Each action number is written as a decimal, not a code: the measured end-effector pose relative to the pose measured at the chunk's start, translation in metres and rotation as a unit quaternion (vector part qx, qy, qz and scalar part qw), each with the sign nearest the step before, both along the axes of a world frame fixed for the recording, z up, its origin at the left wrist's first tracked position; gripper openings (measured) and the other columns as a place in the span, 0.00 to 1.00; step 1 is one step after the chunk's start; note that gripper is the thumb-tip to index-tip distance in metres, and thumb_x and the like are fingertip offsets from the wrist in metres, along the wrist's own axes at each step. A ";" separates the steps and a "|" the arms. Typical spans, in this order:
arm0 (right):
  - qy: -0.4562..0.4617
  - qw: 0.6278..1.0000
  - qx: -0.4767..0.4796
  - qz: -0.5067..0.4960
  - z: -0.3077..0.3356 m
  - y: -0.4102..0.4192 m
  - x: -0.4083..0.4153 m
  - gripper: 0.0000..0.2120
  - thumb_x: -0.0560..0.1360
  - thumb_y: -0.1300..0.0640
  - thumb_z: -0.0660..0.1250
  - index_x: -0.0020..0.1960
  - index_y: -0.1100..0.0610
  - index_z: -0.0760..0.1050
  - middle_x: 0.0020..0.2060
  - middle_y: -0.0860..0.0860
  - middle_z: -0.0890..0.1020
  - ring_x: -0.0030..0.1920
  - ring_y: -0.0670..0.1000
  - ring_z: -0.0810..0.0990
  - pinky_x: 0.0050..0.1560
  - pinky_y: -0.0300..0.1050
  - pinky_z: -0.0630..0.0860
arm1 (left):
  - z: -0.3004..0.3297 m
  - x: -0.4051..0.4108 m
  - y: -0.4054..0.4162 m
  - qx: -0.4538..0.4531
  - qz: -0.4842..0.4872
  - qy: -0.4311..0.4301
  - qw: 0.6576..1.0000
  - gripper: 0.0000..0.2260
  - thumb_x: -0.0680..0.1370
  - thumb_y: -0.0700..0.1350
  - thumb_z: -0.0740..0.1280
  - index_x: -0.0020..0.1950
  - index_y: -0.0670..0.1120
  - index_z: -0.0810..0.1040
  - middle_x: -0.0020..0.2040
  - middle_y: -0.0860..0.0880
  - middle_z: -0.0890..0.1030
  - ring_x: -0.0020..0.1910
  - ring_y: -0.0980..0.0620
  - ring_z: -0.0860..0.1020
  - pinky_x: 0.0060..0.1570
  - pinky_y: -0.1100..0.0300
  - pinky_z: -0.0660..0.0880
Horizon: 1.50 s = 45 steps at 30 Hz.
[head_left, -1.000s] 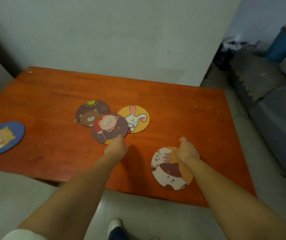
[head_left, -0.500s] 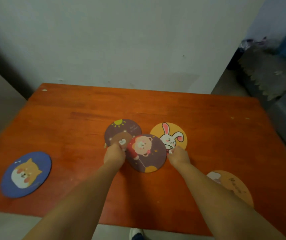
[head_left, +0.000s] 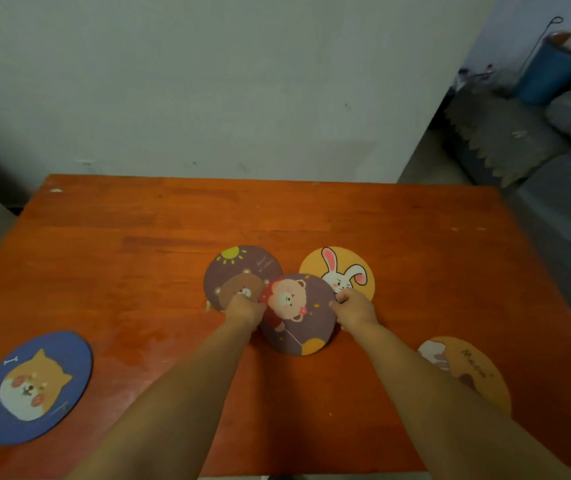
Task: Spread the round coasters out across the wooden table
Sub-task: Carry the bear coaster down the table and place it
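Two hands grip one coaster on the bench point(head_left: 104, 258): left hand point(head_left: 244, 310) and right hand point(head_left: 355, 310) pinch the pink-bear coaster point(head_left: 298, 317) at opposite edges.

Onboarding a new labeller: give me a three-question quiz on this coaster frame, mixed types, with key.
1. True or false: the round purple pink-bear coaster overlaps the round purple brown-bear coaster.
2. Which coaster lies alone at the near left of the orange wooden table? A) round yellow rabbit coaster B) round blue dog coaster C) round orange cat coaster
3. How many coasters are visible?

Key: 1 true; 2 B; 3 five. The left hand and right hand flank the pink-bear coaster.
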State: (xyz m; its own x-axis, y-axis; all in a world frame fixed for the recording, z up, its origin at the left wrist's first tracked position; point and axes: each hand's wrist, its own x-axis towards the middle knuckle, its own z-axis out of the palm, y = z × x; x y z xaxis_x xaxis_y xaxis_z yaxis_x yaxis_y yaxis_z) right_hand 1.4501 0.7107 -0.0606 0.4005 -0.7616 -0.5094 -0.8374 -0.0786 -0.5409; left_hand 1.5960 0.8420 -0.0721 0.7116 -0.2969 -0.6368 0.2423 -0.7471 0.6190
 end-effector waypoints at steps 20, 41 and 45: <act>-0.097 0.981 -0.055 -0.160 0.050 -0.139 -0.302 0.04 0.78 0.57 0.64 0.49 0.58 0.73 0.45 0.57 0.79 0.42 0.56 0.77 0.45 0.50 0.75 | 0.078 -0.253 -0.176 -0.139 -0.134 -0.002 0.981 0.16 0.78 0.38 0.65 0.31 0.45 0.67 0.43 0.41 0.76 0.46 0.45 0.74 0.46 0.52 0.77; -0.105 0.980 -0.074 -0.150 0.064 -0.424 -0.463 0.03 0.75 0.59 0.67 0.44 0.56 0.73 0.44 0.59 0.81 0.52 0.62 0.82 0.47 0.47 0.73 | 0.066 -0.414 -0.453 -0.149 -0.132 0.013 0.980 0.12 0.78 0.38 0.66 0.35 0.44 0.72 0.42 0.42 0.78 0.34 0.51 0.74 0.30 0.63 0.72; -0.095 0.984 -0.075 -0.130 0.077 -0.492 -0.467 0.03 0.76 0.59 0.66 0.45 0.57 0.73 0.44 0.57 0.79 0.49 0.58 0.80 0.50 0.50 0.75 | 0.073 -0.418 -0.522 -0.153 -0.120 0.040 0.980 0.03 0.78 0.38 0.65 0.45 0.41 0.74 0.49 0.41 0.79 0.47 0.46 0.77 0.41 0.58 0.77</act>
